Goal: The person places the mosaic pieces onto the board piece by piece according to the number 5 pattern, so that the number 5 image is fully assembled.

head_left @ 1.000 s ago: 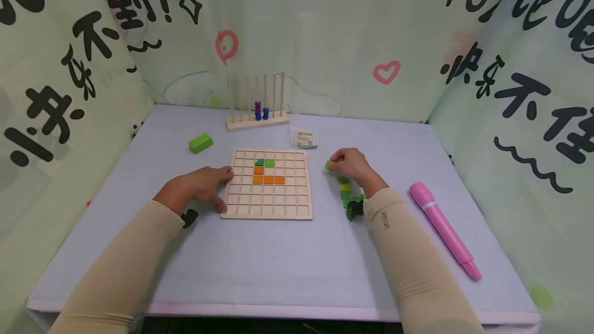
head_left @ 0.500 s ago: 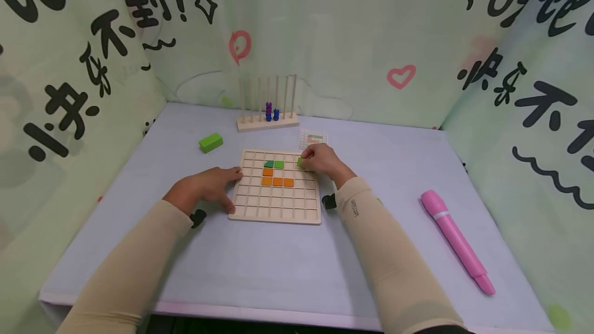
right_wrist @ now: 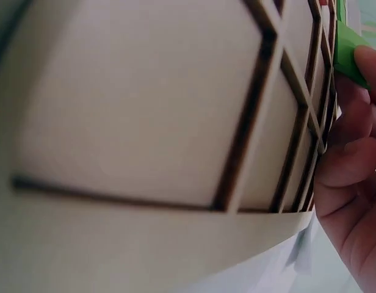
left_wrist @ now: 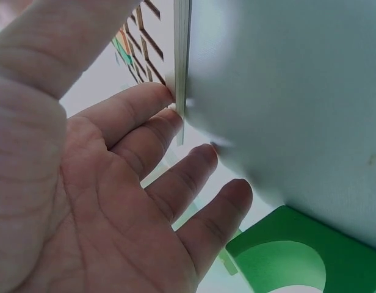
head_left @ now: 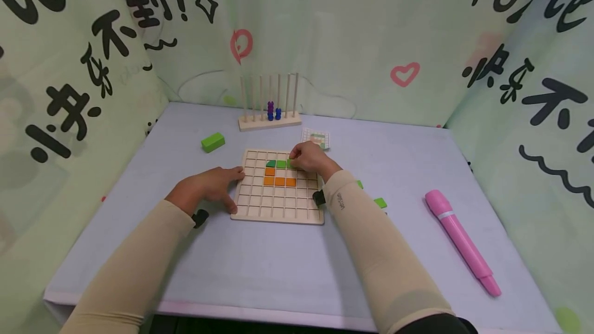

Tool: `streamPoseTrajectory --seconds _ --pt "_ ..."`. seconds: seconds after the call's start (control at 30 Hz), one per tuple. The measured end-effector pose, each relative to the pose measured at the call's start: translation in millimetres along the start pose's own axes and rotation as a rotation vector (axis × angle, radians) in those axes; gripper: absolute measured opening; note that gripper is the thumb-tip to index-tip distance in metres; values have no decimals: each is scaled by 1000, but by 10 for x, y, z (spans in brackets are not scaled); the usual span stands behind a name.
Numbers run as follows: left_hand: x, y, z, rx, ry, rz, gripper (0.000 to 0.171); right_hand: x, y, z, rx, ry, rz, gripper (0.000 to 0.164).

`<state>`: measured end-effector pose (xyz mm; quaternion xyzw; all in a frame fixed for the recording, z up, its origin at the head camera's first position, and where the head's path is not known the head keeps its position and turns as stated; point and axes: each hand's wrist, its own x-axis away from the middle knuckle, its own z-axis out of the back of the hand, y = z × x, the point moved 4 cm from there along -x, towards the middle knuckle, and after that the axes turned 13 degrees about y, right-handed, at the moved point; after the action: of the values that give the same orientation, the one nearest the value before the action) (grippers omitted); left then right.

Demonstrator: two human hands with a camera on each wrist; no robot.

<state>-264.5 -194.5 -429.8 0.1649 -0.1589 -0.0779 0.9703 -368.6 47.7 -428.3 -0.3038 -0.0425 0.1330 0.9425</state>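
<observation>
A wooden grid board (head_left: 278, 210) lies on the table between both hands. In it sit a dark green tile with a slanted corner (head_left: 271, 163), a light green tile (head_left: 281, 164) and several orange tiles (head_left: 280, 181). My right hand (head_left: 310, 159) pinches another light green tile (right_wrist: 350, 55), tilted at the grid beside the first light green one; the fingers cover part of it in the head view. My left hand (head_left: 206, 189), fingers spread, rests against the board's left edge, with fingertips (left_wrist: 166, 94) touching its side in the left wrist view.
Behind the board lie a small printed pattern card (head_left: 320, 137) and a wooden peg rack (head_left: 270, 122) with blue and purple beads. A green block (head_left: 213, 142) is at back left. Loose green tiles (head_left: 380, 203) show past the right sleeve; a pink pen-shaped stick (head_left: 464, 244) lies further right.
My right hand has come left from the pile of loose tiles to the board, carrying the light green tile to the top row of tiles. The left hand stays at the board's edge.
</observation>
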Motion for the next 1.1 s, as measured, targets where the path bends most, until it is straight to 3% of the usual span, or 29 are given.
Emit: streamPoseTrajectory --seconds 0.3,0.6,0.97,1.1 --pt "-3 22 -7 -8 -10 -16 106 12 -38 -46 109 -6 1 17" --pt "14 19 5 -7 -1 -8 105 52 -90 -40 145 -11 14 30" --pt "1 52 -16 -19 0 -37 105 320 120 212 -18 1 9 35" --pt "4 56 -27 -20 -1 -35 105 459 299 374 -56 19 -52 32"
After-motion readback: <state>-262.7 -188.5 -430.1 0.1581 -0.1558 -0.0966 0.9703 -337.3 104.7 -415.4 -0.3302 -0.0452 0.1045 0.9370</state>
